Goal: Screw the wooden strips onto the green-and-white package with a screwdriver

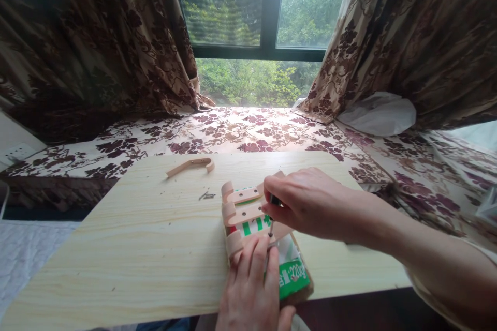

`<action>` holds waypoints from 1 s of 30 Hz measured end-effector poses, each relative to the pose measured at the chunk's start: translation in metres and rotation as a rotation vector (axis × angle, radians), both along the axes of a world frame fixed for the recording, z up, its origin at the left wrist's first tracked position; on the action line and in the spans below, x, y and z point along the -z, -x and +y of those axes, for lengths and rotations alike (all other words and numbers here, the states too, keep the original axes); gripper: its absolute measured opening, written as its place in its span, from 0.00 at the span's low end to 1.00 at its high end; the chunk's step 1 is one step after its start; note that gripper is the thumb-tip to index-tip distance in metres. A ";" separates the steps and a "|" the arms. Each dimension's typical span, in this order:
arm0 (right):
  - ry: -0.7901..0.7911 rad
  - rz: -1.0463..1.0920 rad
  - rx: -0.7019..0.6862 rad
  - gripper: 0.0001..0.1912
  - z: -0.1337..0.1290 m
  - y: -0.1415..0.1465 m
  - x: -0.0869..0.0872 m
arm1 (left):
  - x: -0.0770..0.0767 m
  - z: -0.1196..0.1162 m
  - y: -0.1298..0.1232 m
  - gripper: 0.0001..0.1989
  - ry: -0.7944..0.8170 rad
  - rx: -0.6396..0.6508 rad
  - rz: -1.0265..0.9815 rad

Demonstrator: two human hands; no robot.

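My right hand (297, 199) is closed around a screwdriver (272, 226) with a dark handle, its tip down at a screw on the nearest of three curved wooden hooks. These hooks (234, 240) lie side by side across a box (295, 276) with green and white print. Dark screw heads show in the middle hook (236, 214) and the farthest hook (240, 195). My left hand (250, 289) lies on the box, fingers spread and pressing on the nearest hook and the box surface.
A loose curved wooden piece (190, 164) lies toward the back of the pale wooden table (155, 248). Several small screws (207, 196) sit left of the box. Beyond are a flower-patterned cover (233, 129), curtains, a window, and a white plastic bag (382, 114) at right.
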State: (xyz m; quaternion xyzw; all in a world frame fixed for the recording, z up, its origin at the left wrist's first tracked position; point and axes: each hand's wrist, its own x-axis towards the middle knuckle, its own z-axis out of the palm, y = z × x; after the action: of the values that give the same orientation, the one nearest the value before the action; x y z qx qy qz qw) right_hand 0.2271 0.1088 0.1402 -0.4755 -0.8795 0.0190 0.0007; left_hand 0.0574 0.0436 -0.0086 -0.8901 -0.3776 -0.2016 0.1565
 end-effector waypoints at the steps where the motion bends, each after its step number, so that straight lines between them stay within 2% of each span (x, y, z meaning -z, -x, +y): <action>1: 0.009 0.005 -0.009 0.09 0.000 -0.001 -0.002 | 0.000 0.000 0.000 0.34 0.001 0.000 -0.001; 6: 0.032 0.021 -0.066 0.06 -0.004 -0.001 -0.008 | 0.000 -0.002 -0.001 0.35 0.014 -0.004 -0.005; 14: -0.017 -0.030 0.009 0.08 -0.002 0.003 0.000 | 0.001 -0.002 -0.001 0.35 -0.002 0.005 -0.023; 19: 0.017 0.005 -0.064 0.04 -0.003 -0.001 -0.006 | 0.002 -0.002 0.000 0.35 -0.005 0.009 -0.025; 25: 0.013 -0.029 -0.035 0.07 -0.005 0.002 -0.003 | 0.003 -0.004 -0.005 0.34 0.029 -0.029 -0.134; 30: -0.006 -0.021 -0.020 0.07 -0.003 0.000 -0.004 | 0.000 -0.002 -0.001 0.34 0.012 0.012 -0.039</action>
State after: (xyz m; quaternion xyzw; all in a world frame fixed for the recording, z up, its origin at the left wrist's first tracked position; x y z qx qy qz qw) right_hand 0.2268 0.1062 0.1440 -0.4670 -0.8842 0.0114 -0.0071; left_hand 0.0581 0.0412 -0.0090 -0.8892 -0.3767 -0.2173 0.1425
